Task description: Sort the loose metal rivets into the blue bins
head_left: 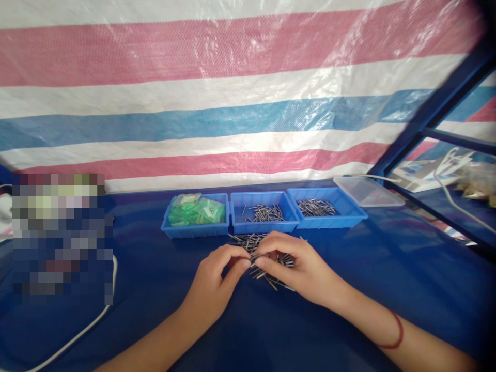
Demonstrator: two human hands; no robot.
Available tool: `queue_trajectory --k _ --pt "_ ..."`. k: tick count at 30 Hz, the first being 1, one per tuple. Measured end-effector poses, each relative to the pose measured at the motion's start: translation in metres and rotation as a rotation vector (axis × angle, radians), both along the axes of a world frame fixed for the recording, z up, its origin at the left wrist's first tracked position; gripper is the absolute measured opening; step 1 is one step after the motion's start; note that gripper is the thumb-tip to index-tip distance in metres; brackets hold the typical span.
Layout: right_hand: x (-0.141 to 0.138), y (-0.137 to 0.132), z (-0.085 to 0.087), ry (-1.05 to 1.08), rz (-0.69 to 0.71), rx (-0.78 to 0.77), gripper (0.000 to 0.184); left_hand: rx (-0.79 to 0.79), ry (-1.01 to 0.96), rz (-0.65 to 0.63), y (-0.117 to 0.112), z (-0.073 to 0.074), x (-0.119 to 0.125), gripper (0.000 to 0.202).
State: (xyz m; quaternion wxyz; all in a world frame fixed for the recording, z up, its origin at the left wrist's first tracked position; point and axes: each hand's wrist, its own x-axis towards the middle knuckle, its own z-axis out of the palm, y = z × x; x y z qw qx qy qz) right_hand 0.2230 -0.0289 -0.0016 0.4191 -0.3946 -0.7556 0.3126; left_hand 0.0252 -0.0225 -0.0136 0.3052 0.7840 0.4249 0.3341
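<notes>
Fingertip to fingertip, my left hand (219, 274) and my right hand (300, 266) meet over a loose pile of thin metal pins (267, 281) on the blue table. Thumb and forefinger of each hand are pinched together on a small metal pin (253, 259), mostly covered by the fingers. Just behind the pile stand three blue bins in a row. The middle bin (263, 226) and the right bin (329, 222) hold more such pins. In the left bin (196, 231) lie green-tinted plastic packets (197, 211).
A translucent plastic lid (368, 191) lies at the back right, near a blue metal frame (422, 129). A white cable (91, 325) curves across the table's left side, beside a pixelated area. Striped plastic sheeting (217, 119) hangs behind the table.
</notes>
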Motion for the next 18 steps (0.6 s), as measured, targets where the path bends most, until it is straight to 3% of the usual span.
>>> queue_trajectory --k 18 --pt "0.0025 0.0013 -0.0020 0.043 -0.017 0.054 0.009 0.042 0.011 0.034 -0.0002 -0.0040 0.0007 0.009"
